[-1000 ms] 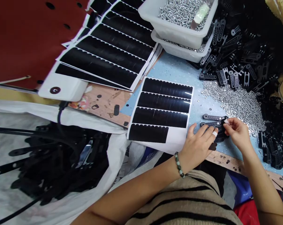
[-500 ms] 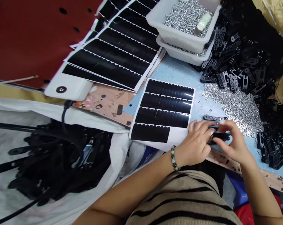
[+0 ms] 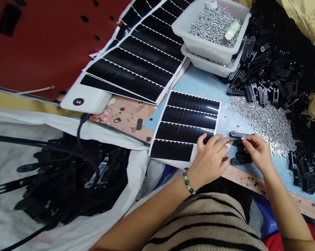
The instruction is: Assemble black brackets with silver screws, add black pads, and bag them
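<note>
My left hand point(image 3: 211, 158) is over the lower right corner of a white sheet of black scalloped stickers point(image 3: 191, 116). A small dark piece point(image 3: 225, 159) shows between its thumb and forefinger; its kind is unclear. White tape or a similar wrap is on one finger. My right hand point(image 3: 259, 153) has thumb and forefinger pinched over a short row of black parts point(image 3: 242, 158) near the table edge. What the pinch holds, if anything, is too small to make out. A grey perforated link point(image 3: 239, 134) lies just beyond the row.
Loose silver screws and nuts point(image 3: 273, 125) are heaped to the right, with piles of black links point(image 3: 261, 80) behind. Stacked white bins point(image 3: 208, 45) hold screws. More sticker sheets point(image 3: 144, 59) overlap a white box point(image 3: 85, 101). A white-lined bag point(image 3: 139, 167) of black parts stands left.
My hands have moved apart: the left drew back leftward onto the sticker sheet, uncovering the row of black parts. The right hand's fingers have closed into a pinch. The view shifted slightly.
</note>
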The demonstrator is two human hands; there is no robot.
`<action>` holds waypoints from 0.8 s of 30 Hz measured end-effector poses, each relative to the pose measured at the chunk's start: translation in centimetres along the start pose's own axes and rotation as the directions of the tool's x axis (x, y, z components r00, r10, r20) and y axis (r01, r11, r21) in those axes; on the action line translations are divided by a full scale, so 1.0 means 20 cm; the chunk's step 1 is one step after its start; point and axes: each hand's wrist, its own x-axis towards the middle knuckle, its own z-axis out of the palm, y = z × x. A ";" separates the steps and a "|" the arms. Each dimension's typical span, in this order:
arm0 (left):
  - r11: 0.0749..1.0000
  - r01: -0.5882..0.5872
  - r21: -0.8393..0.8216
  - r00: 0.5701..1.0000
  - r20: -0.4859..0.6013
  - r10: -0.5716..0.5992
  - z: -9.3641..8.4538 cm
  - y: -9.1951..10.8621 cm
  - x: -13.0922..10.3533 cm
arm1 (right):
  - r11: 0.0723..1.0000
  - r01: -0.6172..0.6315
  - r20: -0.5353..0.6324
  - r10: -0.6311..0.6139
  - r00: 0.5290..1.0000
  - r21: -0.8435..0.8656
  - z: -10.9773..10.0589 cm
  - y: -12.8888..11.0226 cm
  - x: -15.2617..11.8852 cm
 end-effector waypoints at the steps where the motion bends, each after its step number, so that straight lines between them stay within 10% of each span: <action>1: 1.000 -0.010 0.013 1.000 0.005 0.010 0.01 0.00 -0.01 | 1.000 -0.011 -0.008 0.011 1.000 -0.006 0.01 0.01 0.01; 16: 0.999 -0.036 0.041 0.999 0.021 0.035 0.03 -0.01 -0.03 | 0.997 -0.055 -0.038 0.057 0.998 0.055 0.04 0.03 0.01; 24: 0.999 -0.021 0.044 0.998 0.057 0.018 0.06 0.01 -0.02 | 0.969 0.040 -0.026 -0.048 0.998 -0.245 0.04 -0.01 0.01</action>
